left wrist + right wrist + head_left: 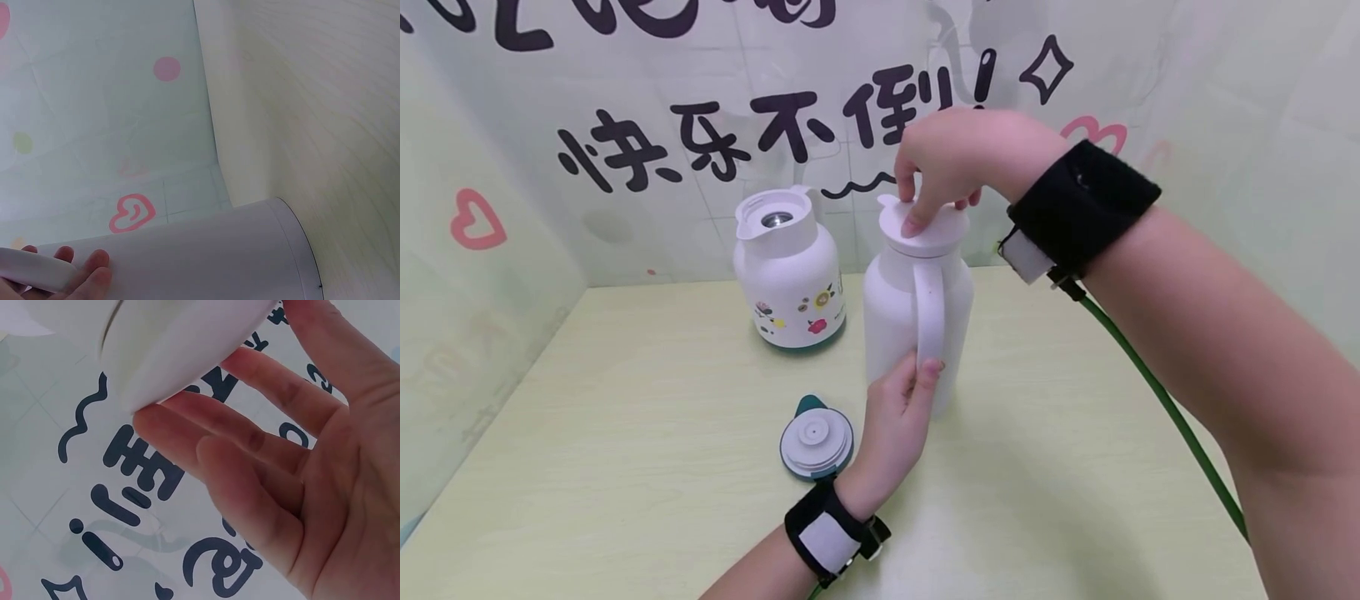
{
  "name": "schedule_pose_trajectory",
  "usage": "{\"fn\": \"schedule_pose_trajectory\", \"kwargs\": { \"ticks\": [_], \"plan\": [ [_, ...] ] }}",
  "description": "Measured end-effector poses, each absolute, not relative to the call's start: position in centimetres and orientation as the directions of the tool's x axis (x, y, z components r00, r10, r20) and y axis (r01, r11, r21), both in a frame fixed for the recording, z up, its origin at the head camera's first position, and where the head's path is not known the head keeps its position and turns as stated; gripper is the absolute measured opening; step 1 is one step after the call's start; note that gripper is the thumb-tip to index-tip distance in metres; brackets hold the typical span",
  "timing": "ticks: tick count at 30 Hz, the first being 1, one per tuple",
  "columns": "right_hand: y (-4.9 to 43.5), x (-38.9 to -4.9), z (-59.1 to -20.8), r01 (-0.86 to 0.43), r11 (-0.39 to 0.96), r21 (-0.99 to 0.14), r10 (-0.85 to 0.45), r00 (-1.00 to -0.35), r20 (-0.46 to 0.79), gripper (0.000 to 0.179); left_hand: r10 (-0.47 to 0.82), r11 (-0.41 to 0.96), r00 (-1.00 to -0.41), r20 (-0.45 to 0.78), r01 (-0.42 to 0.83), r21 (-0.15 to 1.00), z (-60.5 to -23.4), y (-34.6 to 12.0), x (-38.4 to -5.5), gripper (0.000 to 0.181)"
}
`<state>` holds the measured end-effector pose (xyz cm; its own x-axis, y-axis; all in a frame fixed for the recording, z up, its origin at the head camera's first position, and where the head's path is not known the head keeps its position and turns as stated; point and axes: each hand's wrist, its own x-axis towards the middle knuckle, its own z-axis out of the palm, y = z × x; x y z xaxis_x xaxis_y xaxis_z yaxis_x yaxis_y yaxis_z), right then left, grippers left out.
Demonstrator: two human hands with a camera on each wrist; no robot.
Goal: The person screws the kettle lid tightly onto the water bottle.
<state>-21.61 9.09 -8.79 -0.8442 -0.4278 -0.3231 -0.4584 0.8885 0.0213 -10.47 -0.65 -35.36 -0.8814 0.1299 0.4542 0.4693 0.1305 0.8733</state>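
Note:
A tall white vacuum jug (887,317) stands upright on the table, its handle (930,300) turned toward me. My left hand (891,433) holds the lower part of that handle; the left wrist view shows the fingers curled around the handle (34,269) beside the smooth body (206,259). From above, my right hand (973,154) grips the round white lid (928,243) by its edge, thumb on the near side. The right wrist view has the fingertips at the rim of the lid (194,350). The lid sits on the jug's neck.
Left of the jug is a shorter white flask (790,267) with printed flowers and an uncovered mouth. A grey-and-green stopper (815,437) lies on the table (647,467) close to my left wrist. Behind stands a sheet (647,217) with black lettering. A green cable (1165,400) trails from my right wristband.

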Motion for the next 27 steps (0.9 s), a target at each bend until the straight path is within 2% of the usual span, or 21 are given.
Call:
{"fn": "schedule_pose_trajectory", "kwargs": {
  "ticks": [16,22,27],
  "plan": [
    [7.9,-20.8,-9.1,-0.391,0.913,0.12,-0.347,-0.895,-0.281,0.043,0.127,0.15,-0.876,0.465,0.481,0.864,-35.3,-0.6,-10.4,0.028],
    [7.5,-20.6,-9.3,-0.363,0.92,0.148,-0.315,-0.91,-0.27,0.047,0.128,0.154,-0.876,0.464,0.48,0.864,-35.3,-0.7,-10.3,0.03],
    [7.2,-20.5,-9.4,-0.306,0.943,0.128,-0.265,-0.927,-0.265,0.052,0.126,0.153,-0.882,0.454,0.47,0.87,-35.3,-0.7,-10.3,0.033]
  ]
}}
